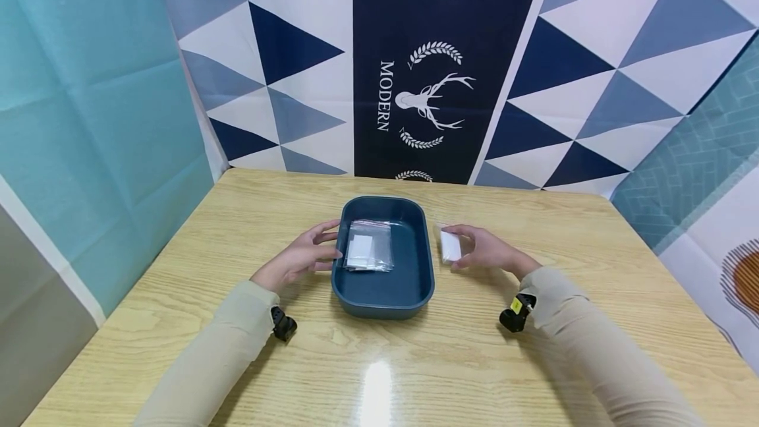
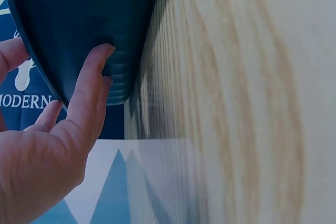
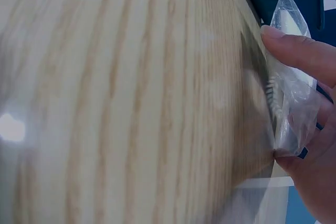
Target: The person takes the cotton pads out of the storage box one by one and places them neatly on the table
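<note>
The white packet (image 1: 450, 247) is just to the right of the blue bin (image 1: 382, 312), its long axis running roughly away from you, close to parallel with the bin's right wall and slightly slanted. A flap of loose film sticks out past its far end. Your right grip (image 1: 485, 249) pinches it between thumb and fingers; you cannot tell whether its lower edge touches the bench (image 1: 332, 354). It looks like a flat white rectangle in thin, crinkled clear plastic that catches the light. Your left grip (image 1: 301, 257) has its fingers spread against the bin's left side, fingertips touching the smooth outer wall. The bin is deep, round-cornered and matte dark blue, longer away from you than across. Clear bags (image 1: 381, 249) with flat white contents lie in its left half. Pale, streaky wood grain runs under the bin.
</note>
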Demonstrator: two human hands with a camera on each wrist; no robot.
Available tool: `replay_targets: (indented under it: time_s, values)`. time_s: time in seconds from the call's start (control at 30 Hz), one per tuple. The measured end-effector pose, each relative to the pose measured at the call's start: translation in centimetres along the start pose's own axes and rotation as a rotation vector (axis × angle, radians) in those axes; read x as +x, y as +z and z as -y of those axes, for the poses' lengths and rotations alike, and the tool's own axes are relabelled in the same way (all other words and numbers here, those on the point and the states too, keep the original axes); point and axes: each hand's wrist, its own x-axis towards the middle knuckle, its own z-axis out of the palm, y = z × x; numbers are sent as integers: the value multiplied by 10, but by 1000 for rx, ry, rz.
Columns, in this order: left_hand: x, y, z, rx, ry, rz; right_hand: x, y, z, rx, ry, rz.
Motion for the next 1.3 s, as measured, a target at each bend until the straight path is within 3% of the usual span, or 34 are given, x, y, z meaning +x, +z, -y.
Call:
replay_targets:
  time_s: [0.37, 0.6, 0.8, 1.3]
  values:
    - [1, 1, 0, 0, 0, 0, 4, 3, -9, -34, -113, 30]
    - [1, 0, 0, 5, 3, 2, 4, 2, -9, -5, -89, 49]
    - [1, 0, 0, 6, 0, -5, 2, -1, -4, -37, -49, -19]
    - [1, 0, 1, 3, 6, 3, 4, -7, 12, 270, -115, -120]
